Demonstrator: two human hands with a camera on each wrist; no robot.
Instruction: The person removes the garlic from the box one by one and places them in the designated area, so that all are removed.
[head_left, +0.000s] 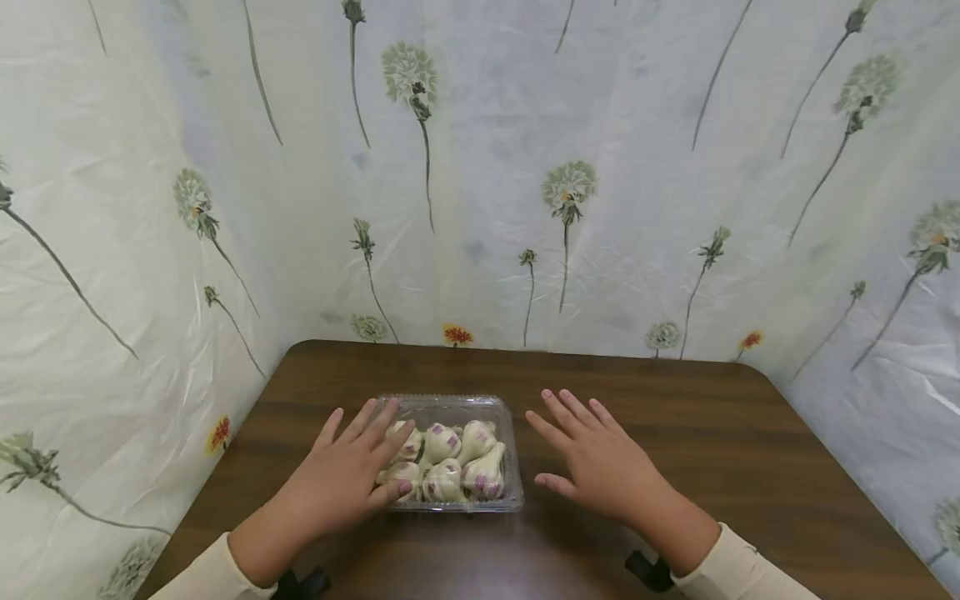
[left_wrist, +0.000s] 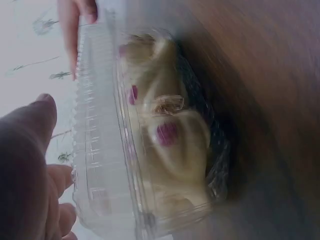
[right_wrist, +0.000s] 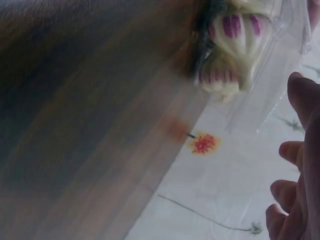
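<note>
Left hand (head_left: 337,475) reaching over garlic box (head_left: 457,412); right hand (head_left: 603,467) hovering beside.
Fingers (head_left: 561,412) pointing forward, apart; box sitting on table (head_left: 735,450).

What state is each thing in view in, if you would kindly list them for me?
Clear plastic container: upright on the table, apparently closed.
Garlic bulbs: whole, inside the container.
Left hand: open, fingers spread over the container's left side; contact unclear.
Right hand: open, fingers spread, holding nothing, apart from the container.
Wood-grain table: bearing the container.
Dandelion-print sheet: hanging behind the table, wrinkled.
</note>
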